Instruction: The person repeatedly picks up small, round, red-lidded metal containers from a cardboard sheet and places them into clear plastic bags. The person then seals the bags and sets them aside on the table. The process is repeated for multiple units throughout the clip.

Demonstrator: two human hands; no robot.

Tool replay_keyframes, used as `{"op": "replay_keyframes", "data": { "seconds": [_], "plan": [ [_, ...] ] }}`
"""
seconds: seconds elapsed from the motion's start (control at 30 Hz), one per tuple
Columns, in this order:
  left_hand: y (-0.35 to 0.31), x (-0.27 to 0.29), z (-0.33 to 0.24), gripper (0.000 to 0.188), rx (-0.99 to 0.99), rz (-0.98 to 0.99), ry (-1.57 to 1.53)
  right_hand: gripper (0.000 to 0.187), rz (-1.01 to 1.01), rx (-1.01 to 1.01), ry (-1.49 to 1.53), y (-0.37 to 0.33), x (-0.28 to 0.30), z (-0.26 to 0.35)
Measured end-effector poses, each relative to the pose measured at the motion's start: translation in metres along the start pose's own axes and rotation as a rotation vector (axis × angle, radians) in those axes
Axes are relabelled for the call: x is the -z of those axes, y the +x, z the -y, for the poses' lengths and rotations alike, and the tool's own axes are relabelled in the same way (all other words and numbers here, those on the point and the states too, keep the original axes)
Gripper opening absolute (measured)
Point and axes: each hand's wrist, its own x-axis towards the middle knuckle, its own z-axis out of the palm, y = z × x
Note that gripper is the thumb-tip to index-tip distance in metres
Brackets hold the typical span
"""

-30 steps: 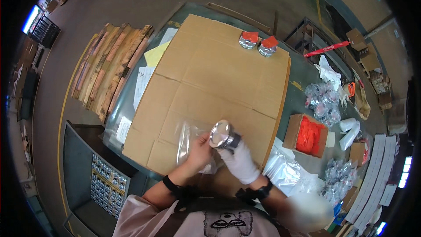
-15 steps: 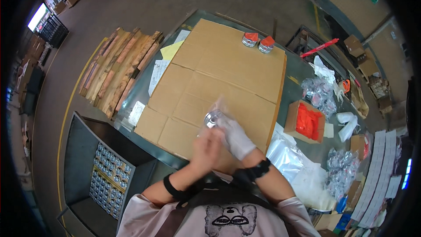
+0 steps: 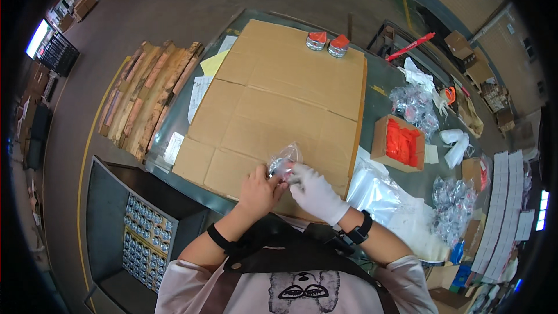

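Near the front edge of a flat cardboard sheet, both my hands work on a round silver metal part in a clear plastic bag. My bare left hand is closed on its near left side, thumb and fingers against the plastic. My right hand, in a white glove, pinches it from the right with curled fingers. The bag's loose end stands up beyond the fingertips. Something reddish shows through the plastic. Two similar silver parts with orange-red tops, a left one and a right one, stand at the sheet's far edge.
Right of the sheet are a carton of orange-red pieces, clear plastic bags, and bagged parts in a far pile and a near pile. A dark bin of silver parts stands lower left, a wooden pallet beyond it.
The hands have come slightly apart, and the bagged part shows between the fingertips, lower over the cardboard. The left hand's blur is gone. The whole view has shifted a little.
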Motion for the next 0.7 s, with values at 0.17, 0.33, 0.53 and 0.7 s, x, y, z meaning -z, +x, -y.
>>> {"op": "replay_keyframes", "data": {
  "seconds": [0.17, 0.33, 0.53, 0.7],
  "plan": [
    [-0.005, 0.000, 0.001, 0.027, 0.096, -0.027, -0.365, 0.023, 0.327, 0.204, -0.773, 0.025, -0.002, -0.011],
    [-0.015, -0.033, 0.017, 0.036, 0.369, -0.106, -0.908, 0.014, 0.112, 0.336, -0.383, 0.051, -0.030, -0.042],
    [0.021, -0.026, -0.029, 0.038, 0.344, -0.069, -1.256, 0.021, -0.084, -0.134, 0.075, -0.064, 0.049, -0.087],
    [0.051, -0.060, -0.169, 0.023, -0.035, 0.311, -0.937, 0.026, -0.677, -0.600, 0.681, -0.306, 0.151, -0.179]
  ]
}}
